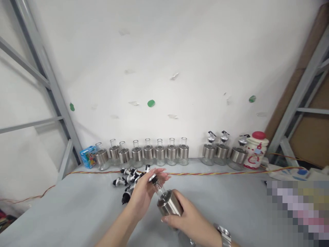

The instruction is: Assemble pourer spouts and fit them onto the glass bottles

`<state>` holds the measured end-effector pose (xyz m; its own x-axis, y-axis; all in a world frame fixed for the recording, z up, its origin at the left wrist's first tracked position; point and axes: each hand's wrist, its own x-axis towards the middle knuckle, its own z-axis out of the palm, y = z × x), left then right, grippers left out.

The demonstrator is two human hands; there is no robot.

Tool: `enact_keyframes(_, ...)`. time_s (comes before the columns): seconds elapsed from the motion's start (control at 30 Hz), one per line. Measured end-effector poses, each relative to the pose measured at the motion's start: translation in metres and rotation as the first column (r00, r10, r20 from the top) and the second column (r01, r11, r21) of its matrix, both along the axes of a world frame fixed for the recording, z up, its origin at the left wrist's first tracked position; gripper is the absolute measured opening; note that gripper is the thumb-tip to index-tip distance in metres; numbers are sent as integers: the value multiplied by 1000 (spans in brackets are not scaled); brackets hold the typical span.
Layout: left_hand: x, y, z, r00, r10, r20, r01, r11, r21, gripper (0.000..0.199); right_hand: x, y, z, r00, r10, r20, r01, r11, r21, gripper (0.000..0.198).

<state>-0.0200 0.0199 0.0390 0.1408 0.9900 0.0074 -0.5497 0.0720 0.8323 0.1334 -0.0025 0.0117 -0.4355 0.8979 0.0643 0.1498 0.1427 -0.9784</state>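
Note:
My right hand (183, 212) is wrapped around a glass bottle (169, 204) with a brushed-metal sleeve, tilted with its neck toward the upper left. At the mouth of that bottle sits a black-and-silver pourer stopper (153, 178), gripped by my left hand (144, 192), whose fingers curve around it. How deep the stopper sits in the neck I cannot tell. Beside my left hand lies a pile of loose pourer stoppers (130, 178). Below my right wrist shows part of another glass item (186, 239), mostly hidden by the arm.
Several sleeved bottles without stoppers (148, 152) line the wall, a blue box (88, 157) at their left end. Three bottles with pourers (222, 150) stand at right by a white jar with a red lid (257, 151). A twisted red-yellow wire (205, 173) crosses the grey table (84, 206).

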Motion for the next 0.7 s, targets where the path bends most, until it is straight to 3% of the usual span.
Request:
enact_keyframes(0.13, 4, -3, -2, 989, 66, -131, -49, 991, 124, 30, -2, -5, -1, 996, -9, 86, 2, 997, 82, 29)
enact_keyframes(0.3, 10, 0, -9, 949, 204, -242, -149, 963, 226, 31, -6, -7, -2, 991, -56, 125, 46, 996, 82, 28)
enact_keyframes(0.47, 15, 0, -12, 920, 295, -259, -223, 936, 273, 32, -9, -9, -4, 983, -104, 152, 92, 992, 84, 26)
enact_keyframes(0.7, 18, -2, -11, 911, 315, -266, -217, 915, 341, 31, -11, -10, -8, 975, -132, 181, 111, 986, 123, 26)
